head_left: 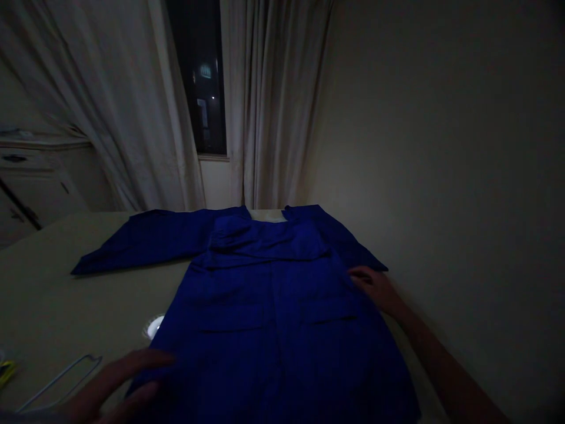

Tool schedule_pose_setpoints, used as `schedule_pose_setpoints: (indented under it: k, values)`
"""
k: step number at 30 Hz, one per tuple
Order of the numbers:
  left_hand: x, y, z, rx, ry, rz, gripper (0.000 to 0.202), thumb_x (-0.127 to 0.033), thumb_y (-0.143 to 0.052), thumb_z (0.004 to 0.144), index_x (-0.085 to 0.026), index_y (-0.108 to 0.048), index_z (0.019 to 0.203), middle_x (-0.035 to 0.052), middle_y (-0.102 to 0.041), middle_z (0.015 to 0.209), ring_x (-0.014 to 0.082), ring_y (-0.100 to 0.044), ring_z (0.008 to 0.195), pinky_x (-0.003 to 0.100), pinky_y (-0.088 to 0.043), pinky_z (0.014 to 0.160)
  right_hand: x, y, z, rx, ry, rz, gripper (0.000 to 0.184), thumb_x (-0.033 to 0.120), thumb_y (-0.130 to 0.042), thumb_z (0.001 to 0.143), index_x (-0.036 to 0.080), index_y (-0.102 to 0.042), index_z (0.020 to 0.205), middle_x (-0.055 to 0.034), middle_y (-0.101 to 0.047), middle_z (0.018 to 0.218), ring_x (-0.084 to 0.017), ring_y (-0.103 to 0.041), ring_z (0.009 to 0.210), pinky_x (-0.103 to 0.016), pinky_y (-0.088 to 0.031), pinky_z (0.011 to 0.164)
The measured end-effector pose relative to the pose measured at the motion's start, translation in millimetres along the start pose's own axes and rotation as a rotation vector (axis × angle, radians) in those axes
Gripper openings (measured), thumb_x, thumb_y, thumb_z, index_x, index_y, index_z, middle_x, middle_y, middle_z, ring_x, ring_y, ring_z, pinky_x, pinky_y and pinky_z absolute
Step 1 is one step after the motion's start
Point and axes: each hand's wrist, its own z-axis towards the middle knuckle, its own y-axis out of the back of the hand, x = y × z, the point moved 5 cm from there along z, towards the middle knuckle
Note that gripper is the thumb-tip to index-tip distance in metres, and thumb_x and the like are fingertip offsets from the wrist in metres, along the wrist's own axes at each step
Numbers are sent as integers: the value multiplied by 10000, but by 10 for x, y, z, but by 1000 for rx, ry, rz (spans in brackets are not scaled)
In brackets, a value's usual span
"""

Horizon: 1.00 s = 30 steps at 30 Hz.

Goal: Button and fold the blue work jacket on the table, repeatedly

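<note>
A dark blue long-sleeved garment (273,294), like a work jacket, lies spread on the table with its sleeves out to both sides. It has a front seam and two flap pockets, and a folded band of cloth lies across its upper part. At its lower left edge is my left hand (119,383), thumb and fingers apart, fingertips at the cloth. My right hand (373,285) rests at the right side edge near the sleeve end, its fingers loosely stretched over the fabric. Dim light hides finer detail.
A pale wire hanger (66,380) lies beside my left hand, with a yellow item (6,372) at the left edge. A shiny white round object (154,327) is partly covered by the garment. The table (110,300) meets a wall (441,147) on the right; curtains (278,100) hang behind.
</note>
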Motion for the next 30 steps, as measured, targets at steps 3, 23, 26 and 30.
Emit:
schedule_pose_setpoints:
  k: [3, 23, 26, 30]
  values:
    - [-332, -317, 345, 118, -286, 141, 522, -616, -573, 936, -472, -615, 1436, -27, -622, 1507, 300, -610, 1361, 474, -515, 1147, 545, -711, 591, 2, 134, -65, 512, 581, -602, 942, 237, -674, 1315, -135, -673, 1343, -313, -647, 1233, -502, -505, 1096]
    - [-633, -817, 438, 136, -592, 448, 725, -505, -500, 1040, -409, -152, 1668, -35, -355, 1688, 273, -461, 1494, 495, -438, 1207, 177, 84, 1505, -507, -353, -335, 479, 228, -287, 1048, 37, -717, 1135, -259, -713, 1128, -306, -644, 1007, -390, -456, 857]
    - [-632, -833, 431, 128, -616, 467, 742, -501, -503, 1038, -397, -133, 1673, -28, -356, 1691, 272, -463, 1492, 495, -446, 1198, 116, -165, 1299, -446, -112, -282, 361, 361, -460, 1042, 119, -728, 1053, -169, -732, 1079, -271, -645, 1011, -353, -461, 913]
    - [-636, -835, 430, 130, -616, 472, 750, -494, -511, 1033, -389, -137, 1675, -14, -369, 1688, 273, -455, 1498, 502, -440, 1205, 823, -1177, 1306, -212, 277, -237, 304, 427, -542, 1049, 177, -715, 1065, -107, -721, 1119, -234, -633, 1088, -335, -439, 1008]
